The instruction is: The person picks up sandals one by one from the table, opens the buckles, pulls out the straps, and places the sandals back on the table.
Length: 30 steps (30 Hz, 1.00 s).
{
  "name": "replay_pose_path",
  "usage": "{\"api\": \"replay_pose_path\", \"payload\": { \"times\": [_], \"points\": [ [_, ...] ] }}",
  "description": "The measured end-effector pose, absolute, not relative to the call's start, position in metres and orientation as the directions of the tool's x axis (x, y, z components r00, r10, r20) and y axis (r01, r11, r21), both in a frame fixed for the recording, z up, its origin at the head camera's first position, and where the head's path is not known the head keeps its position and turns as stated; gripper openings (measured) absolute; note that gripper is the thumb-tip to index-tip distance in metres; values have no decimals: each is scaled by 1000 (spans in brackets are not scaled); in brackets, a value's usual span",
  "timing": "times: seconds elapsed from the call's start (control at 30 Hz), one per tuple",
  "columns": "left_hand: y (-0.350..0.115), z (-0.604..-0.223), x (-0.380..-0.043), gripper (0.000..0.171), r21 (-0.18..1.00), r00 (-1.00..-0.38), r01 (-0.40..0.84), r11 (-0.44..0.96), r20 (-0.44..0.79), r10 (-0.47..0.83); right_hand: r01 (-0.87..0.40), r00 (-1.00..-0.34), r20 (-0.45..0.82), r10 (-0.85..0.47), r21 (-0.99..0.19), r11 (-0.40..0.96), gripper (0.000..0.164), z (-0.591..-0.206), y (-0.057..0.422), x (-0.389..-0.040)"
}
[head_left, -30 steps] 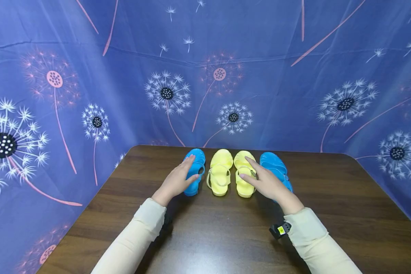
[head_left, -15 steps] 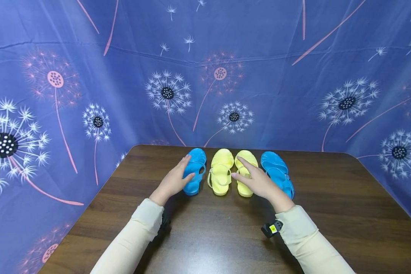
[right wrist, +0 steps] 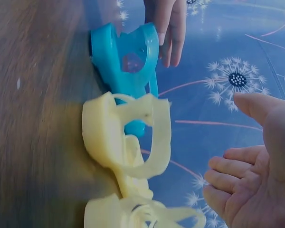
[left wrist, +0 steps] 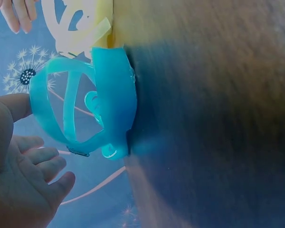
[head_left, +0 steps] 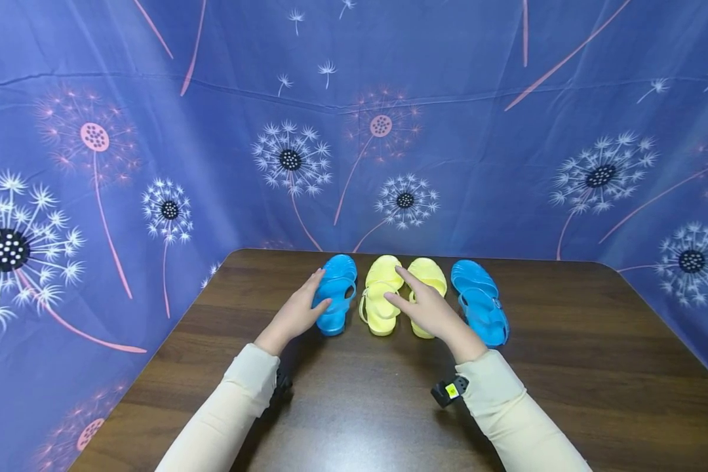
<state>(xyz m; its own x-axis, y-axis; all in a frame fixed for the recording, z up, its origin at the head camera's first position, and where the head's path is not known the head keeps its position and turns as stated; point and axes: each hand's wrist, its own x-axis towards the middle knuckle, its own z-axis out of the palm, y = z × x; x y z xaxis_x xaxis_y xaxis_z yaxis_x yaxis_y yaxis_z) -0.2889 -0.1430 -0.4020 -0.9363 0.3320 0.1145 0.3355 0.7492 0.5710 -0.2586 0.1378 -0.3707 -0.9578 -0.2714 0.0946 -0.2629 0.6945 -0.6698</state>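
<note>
Two blue sandals and two yellow sandals stand in a row near the table's far edge, toes away from me. My left hand (head_left: 295, 311) is beside the left blue sandal (head_left: 337, 272), fingers extended; in the left wrist view its thumb tip meets the heel strap of that blue sandal (left wrist: 116, 90). My right hand (head_left: 433, 311), fingers spread and holding nothing, hovers over the right yellow sandal (head_left: 429, 270), its fingertips overlapping the left yellow sandal (head_left: 380, 322). To its right lies the other blue sandal (head_left: 480, 298). The right wrist view shows a yellow sandal (right wrist: 97, 130) apart from the fingers.
The dark wooden table (head_left: 354, 400) extends on both sides of the row. A blue dandelion-print cloth (head_left: 478, 164) hangs behind the table and along its left side. A small black device (head_left: 450, 391) sits at the right wrist.
My right hand has moved left, from the right-hand pair across the right yellow sandal to the left yellow one, uncovering the right blue sandal. The left hand has shifted slightly left. The sandals stay put.
</note>
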Motion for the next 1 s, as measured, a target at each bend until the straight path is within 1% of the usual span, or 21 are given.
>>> {"api": "replay_pose_path", "payload": {
  "times": [0.23,0.4,0.63,0.8,1.0],
  "points": [
    [-145,-406,-288,69,595,-943,321,737,124,310,-265,-957,99,-274,-687,677,75,-369,125,-261],
    [-148,-408,-288,69,631,-946,312,711,138,292,-273,-955,128,-267,-734,622,73,-371,119,-263],
    [-149,-411,-290,66,643,-946,320,696,174,274,-272,-957,157,-246,-781,562,68,-376,111,-267],
    [-150,-410,-290,65,700,-963,255,668,126,236,-272,-956,155,-249,-789,551,67,-378,102,-271],
    [-149,-411,-292,65,696,-973,218,684,97,211,-255,-960,155,-233,-829,497,63,-383,92,-275]
  ]
}}
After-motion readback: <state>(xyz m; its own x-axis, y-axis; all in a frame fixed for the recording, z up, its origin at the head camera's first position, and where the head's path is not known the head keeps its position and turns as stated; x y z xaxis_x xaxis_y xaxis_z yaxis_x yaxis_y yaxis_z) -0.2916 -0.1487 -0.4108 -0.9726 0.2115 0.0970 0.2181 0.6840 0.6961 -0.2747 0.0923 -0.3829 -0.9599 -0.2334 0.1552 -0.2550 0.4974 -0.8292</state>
